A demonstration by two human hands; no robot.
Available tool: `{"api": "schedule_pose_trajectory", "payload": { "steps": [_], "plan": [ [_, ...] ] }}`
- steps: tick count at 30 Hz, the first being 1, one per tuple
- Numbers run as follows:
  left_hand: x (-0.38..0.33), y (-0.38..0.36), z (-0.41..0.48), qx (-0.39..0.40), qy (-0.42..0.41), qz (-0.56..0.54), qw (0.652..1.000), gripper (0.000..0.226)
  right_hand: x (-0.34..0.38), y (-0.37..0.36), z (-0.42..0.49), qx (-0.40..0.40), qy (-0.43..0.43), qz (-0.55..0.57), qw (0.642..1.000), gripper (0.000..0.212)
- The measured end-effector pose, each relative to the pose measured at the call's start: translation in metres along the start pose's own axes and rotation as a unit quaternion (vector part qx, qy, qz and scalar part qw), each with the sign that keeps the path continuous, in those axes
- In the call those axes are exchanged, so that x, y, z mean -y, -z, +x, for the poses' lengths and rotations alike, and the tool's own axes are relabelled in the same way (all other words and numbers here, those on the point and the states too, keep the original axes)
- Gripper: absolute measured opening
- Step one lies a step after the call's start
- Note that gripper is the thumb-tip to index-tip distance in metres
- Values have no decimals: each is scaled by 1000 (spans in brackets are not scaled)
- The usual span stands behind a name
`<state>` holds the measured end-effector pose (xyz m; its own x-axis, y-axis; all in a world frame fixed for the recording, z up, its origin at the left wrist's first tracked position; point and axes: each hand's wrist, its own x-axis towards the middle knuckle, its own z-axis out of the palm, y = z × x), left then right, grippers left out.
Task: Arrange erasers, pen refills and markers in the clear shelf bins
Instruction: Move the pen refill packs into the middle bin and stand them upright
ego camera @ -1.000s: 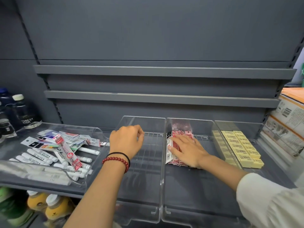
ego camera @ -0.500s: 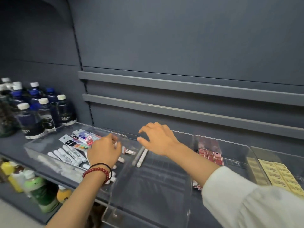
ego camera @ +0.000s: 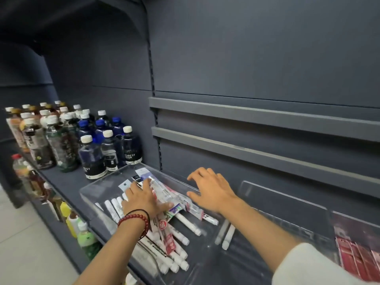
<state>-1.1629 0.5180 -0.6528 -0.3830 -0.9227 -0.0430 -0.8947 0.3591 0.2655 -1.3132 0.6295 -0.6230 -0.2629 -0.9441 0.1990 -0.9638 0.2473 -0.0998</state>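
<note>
A clear bin (ego camera: 92,189) on the dark shelf holds several white markers (ego camera: 186,223) and a loose pile of flat refill packets (ego camera: 164,194). My left hand (ego camera: 144,200), with a red bead bracelet, lies flat on the packets, fingers spread, thumb against the pile. My right hand (ego camera: 211,190) hovers open over the bin's right wall, fingers spread and empty. Two white markers (ego camera: 226,236) lie in the neighbouring clear bin (ego camera: 267,194). Red packets (ego camera: 357,258) fill a bin at the far right.
Many drink bottles (ego camera: 92,155) stand on the shelf left of the bins, close to the marker bin's back corner. More bottles (ego camera: 86,241) sit on the lower shelf below. Two grey rails (ego camera: 267,118) run along the back wall above the bins.
The view swung left. My right hand left the red packets and crossed to the marker bin's right wall. My left hand moved into that bin and now rests on the refill packets.
</note>
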Motion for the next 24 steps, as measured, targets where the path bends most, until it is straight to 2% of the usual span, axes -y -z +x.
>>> {"api": "schedule_pose_trajectory", "payload": {
  "steps": [6, 11, 13, 16, 20, 24],
  "plan": [
    [11, 6, 16, -1, 105, 17, 994, 121, 9, -25, 16, 6, -20, 42, 999, 60],
    [8, -2, 22, 32, 182, -99, 978, 133, 13, -38, 14, 24, -22, 22, 999, 58],
    [5, -4, 27, 16, 177, -125, 976, 137, 14, -42, 14, 10, -28, 18, 999, 55],
    [-2, -11, 32, -43, 181, -221, 957, 122, 16, -43, 16, -7, -34, 13, 999, 52],
    [-3, -14, 40, -13, 169, -346, 923, 118, 11, -39, 19, -35, -51, 40, 997, 46],
    [2, -15, 37, 4, 135, -348, 928, 117, 12, -41, 20, -34, -57, 45, 997, 44]
  ]
}}
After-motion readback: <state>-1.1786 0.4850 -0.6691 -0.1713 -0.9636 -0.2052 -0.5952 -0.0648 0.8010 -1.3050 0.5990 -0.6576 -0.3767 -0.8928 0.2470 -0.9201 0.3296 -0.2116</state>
